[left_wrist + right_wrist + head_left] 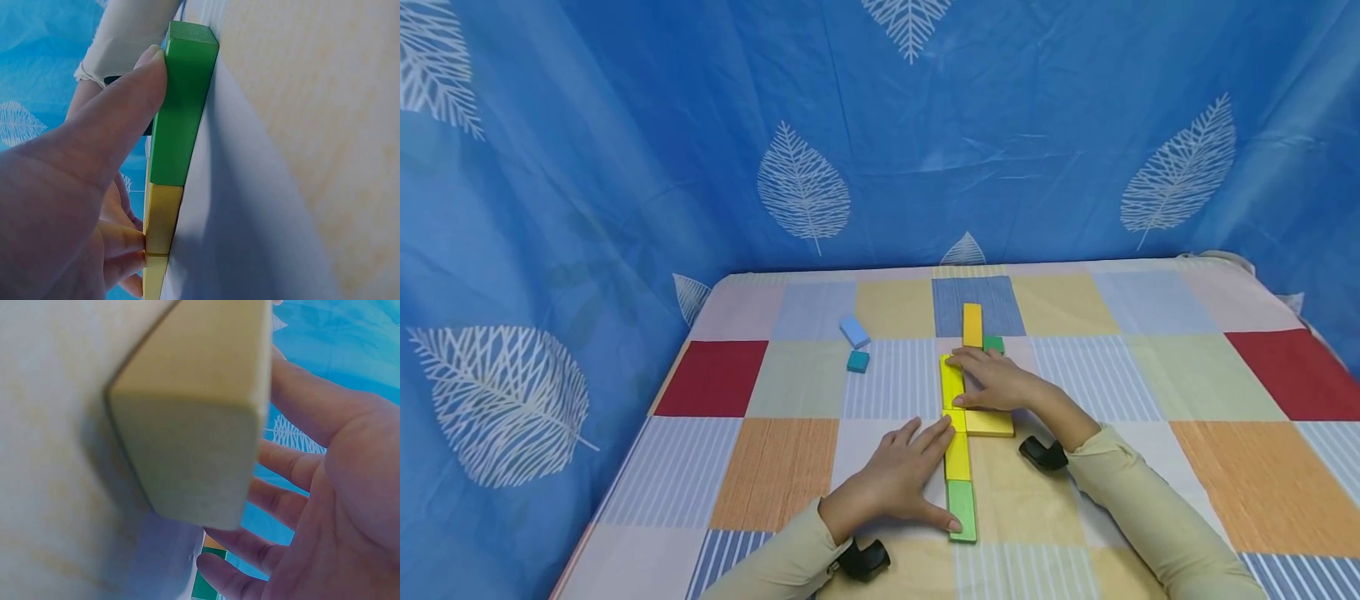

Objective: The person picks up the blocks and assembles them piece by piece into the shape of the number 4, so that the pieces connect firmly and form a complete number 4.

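Note:
Wooden blocks lie in a line on the patterned cloth. At the near end is a light green block, with yellow blocks beyond it. My left hand is spread along the line's left side. Its thumb touches the green block and its fingertips rest at the yellow ones. My right hand reaches over from the right, thumb and fingertips on the far yellow block, fingers only slightly bent. Below its palm a pale yellow block juts rightward from the line; its end looms close in the right wrist view.
Beyond the right hand lie an orange block and a dark green block. A light blue block and a teal block lie apart to the left. Blue leaf-print curtain hangs behind the cloth's far edge.

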`<state>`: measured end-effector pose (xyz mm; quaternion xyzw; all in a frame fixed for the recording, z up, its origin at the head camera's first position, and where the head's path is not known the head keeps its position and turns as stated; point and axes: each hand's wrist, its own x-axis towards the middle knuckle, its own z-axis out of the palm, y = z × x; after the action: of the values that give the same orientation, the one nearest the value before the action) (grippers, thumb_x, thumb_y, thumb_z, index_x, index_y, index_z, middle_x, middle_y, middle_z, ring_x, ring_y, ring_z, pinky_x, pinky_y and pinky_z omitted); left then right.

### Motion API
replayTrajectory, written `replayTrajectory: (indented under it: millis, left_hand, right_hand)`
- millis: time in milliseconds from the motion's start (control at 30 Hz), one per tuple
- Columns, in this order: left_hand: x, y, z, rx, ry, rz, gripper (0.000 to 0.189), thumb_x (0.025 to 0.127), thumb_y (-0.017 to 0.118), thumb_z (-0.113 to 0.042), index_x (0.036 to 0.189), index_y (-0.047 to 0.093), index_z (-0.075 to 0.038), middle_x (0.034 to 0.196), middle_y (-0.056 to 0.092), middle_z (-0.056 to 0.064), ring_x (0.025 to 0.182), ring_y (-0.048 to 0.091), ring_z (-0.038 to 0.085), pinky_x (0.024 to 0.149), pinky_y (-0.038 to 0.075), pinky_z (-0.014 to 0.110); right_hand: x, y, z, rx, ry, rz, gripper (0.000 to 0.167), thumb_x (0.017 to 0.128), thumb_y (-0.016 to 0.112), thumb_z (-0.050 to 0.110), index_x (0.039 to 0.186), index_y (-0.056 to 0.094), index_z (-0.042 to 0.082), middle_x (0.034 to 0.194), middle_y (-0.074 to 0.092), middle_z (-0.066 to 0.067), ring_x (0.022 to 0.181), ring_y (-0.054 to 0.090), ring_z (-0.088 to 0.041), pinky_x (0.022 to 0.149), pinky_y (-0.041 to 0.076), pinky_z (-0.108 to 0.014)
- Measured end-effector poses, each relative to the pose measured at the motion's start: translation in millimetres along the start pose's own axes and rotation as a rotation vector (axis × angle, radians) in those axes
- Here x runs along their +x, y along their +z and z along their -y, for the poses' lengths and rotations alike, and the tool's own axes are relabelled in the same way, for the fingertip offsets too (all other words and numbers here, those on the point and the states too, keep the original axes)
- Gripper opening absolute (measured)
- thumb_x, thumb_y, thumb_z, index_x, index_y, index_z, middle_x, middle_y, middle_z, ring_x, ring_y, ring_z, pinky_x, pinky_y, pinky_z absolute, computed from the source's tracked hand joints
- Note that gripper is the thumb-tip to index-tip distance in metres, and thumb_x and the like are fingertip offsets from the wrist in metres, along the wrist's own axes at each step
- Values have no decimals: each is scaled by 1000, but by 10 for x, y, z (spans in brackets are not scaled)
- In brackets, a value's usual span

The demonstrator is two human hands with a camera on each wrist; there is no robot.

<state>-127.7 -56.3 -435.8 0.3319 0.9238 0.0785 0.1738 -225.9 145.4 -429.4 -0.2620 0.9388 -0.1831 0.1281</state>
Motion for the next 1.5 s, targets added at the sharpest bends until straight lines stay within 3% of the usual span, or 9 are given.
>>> replayTrajectory:
  millis: [633,933,1067,1333,1500]
  left_hand:
    - [-27,-20,-24,-2,4,-12,109,65,62,-71,147,16,-16,155,9,-3,138,18,35,104,27,52]
    - [-22,-28,-32,4,-5,-8,110,65,62,-71,147,15,-16,155,8,-3,138,18,34,104,27,52]
    - [-17,-32,-35,10,-5,-7,110,64,62,-72,147,15,-16,155,8,-3,138,18,34,104,27,53]
    - [-10,-43,-31,9,-4,1,111,65,61,-72,148,14,-16,155,7,-3,138,17,34,105,26,52]
    - [-11,-55,-26,5,-3,-1,111,64,62,-72,147,14,-15,155,8,-3,138,17,35,105,25,53]
  right_hand:
    - [-13,-12,38,-40,13,14,66,83,63,41,137,39,12,147,29,-14,128,29,-41,103,25,-59]
    - [-59,-19,69,-129,-88,-24,57,85,61,36,134,46,10,141,39,-12,127,32,-41,103,26,-58]
    - [-121,-15,61,-131,-98,2,57,86,60,37,135,46,12,143,38,-10,129,31,-39,103,26,-58]
    - [-284,-15,135,-83,-53,145,83,77,62,55,141,34,11,150,24,-11,136,17,-41,104,19,-62]
    - [-411,41,208,-61,-59,182,100,69,65,61,143,27,7,153,15,-12,138,8,-41,105,16,-63]
